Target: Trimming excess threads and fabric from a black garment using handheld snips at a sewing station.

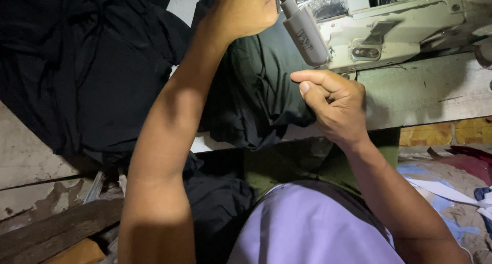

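Note:
My left hand [243, 10] is raised at the top of the view, fingers closed near the stalk of a small grey lamp [306, 36] fixed to a cream sewing machine [394, 25]; what it grips is hidden. My right hand [333, 102] hovers just below the lamp, fingers curled, thumb pressed to the forefinger as if pinching something too thin to see. Dark black and green cloth [102, 69] is heaped over the sewing table [435, 89] to the left and hangs off its front edge.
My lap in a lilac garment [312, 228] fills the bottom. Scraps of red, blue and white cloth [456, 187] litter the floor at the right. A wooden plank [56, 228] lies at the bottom left beside a bare worn tabletop [25, 156].

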